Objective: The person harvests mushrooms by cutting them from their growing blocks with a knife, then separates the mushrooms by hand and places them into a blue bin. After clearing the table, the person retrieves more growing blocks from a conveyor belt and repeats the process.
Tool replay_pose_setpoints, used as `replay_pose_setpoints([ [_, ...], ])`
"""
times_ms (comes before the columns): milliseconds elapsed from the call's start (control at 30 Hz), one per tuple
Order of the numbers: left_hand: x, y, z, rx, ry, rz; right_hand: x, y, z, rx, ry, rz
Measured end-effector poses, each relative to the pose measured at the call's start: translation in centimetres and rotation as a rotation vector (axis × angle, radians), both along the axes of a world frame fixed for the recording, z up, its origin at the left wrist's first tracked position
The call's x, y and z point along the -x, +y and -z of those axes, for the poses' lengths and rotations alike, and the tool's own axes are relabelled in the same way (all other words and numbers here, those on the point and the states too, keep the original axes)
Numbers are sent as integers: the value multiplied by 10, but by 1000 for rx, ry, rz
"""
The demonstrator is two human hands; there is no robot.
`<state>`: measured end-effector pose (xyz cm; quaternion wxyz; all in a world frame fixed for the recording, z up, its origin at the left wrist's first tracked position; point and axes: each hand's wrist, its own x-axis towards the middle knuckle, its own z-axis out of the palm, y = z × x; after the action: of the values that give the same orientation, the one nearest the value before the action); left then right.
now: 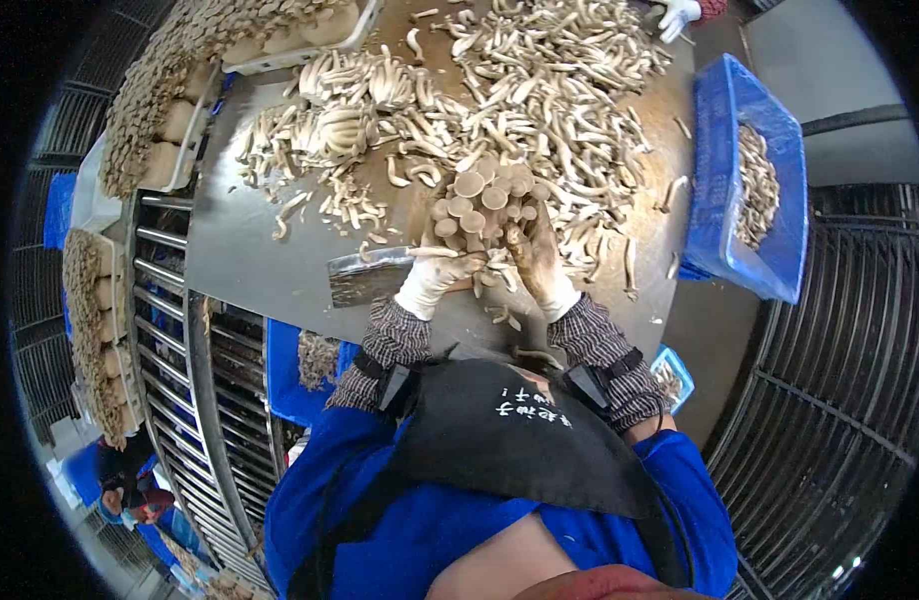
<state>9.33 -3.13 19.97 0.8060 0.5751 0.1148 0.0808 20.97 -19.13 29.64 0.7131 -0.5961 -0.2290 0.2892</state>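
A cluster of brown-capped mushrooms (490, 200) is held upright above the metal table, between my two gloved hands. My right hand (540, 262) grips the cluster from its right side, the glove stained brown at the fingers. My left hand (440, 277), in a white glove, is closed at the lower left of the cluster. A broad knife blade (368, 279) sticks out to the left from that hand, and its handle is mostly hidden in the fingers. Loose mushrooms (550, 110) are heaped just beyond the cluster, with small trimmings near my wrists.
A blue crate (715, 190) with mushrooms stands at the right of the table (250, 240). Trays of mushroom blocks (185, 125) and a metal roller rack (170, 300) line the left. Another person's gloved hand (677, 15) is at the far right edge. Another blue crate (285, 375) sits lower left.
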Motion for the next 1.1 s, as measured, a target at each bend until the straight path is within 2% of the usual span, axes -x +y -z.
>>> replay_pose_setpoints([
  [67, -7, -25, -50, 190, -42, 14, 4, -12, -8, -71, 109, 86],
  [100, -8, -30, -67, 281, -60, 18, 1, -17, -14, -66, 139, 51],
  [133, -7, -29, -76, 277, -66, 18, 4, -22, -16, -139, 178, 67],
  [200, -8, -25, -87, 314, -118, 192, -1, -33, -16, -115, 255, -17],
  [233, -2, -29, -89, 348, -119, 178, 3, -35, -19, -120, 252, -13],
  [300, -2, -30, -78, 349, -82, 133, 9, -39, -30, -124, 358, 4],
  [333, -3, -30, -63, 355, -48, 79, 6, -39, -7, 40, 42, 92],
  [367, -2, -22, -7, 402, -5, 133, 9, -38, -1, 77, -89, 186],
  [400, -12, -32, -24, 511, -9, -48, 12, -36, 1, 114, -219, 278],
  [467, -29, -49, -64, 700, -46, -452, 13, -30, -5, 71, -220, 321],
  [500, -34, -35, -62, 796, -26, -477, 14, -29, -7, 40, -213, 369],
  [533, -40, -14, -35, 941, 30, -544, 16, -30, 13, 41, -209, 368],
  [600, -35, 0, -27, 1036, -53, -369, 14, -42, 67, -212, 130, 396],
  [633, -35, -4, -40, 929, 6, -419, 3, -43, 65, -40, 150, 308],
  [667, -32, -7, -13, 904, 25, -237, -8, -44, 62, 129, 155, 204],
  [700, -29, -12, 8, 663, 96, -9, -11, -37, 64, 153, 116, 142],
  [767, -23, -51, -29, 249, 50, -26, 0, -21, 43, 245, -63, 97],
  [800, -20, -71, -48, 45, 40, -55, 3, -18, 44, 279, -235, 59],
  [867, -17, -68, -32, 12, 196, -68, 12, -18, 63, 8, -81, 83],
  [900, -17, -67, -21, 3, 249, -71, 12, -20, 63, 13, -77, 83],
  [967, -23, -68, 11, 475, 124, -118, 11, -26, 61, 224, -227, -87],
  [1000, -16, -68, 3, 764, 113, -98, 14, -26, 62, 227, -222, -88],
  [1067, -10, -60, 28, 880, 108, 0, 22, -25, 65, 216, 4, -19],
  [1100, -12, -67, 26, 829, 201, -134, 31, -24, 61, 81, 147, 157],
])
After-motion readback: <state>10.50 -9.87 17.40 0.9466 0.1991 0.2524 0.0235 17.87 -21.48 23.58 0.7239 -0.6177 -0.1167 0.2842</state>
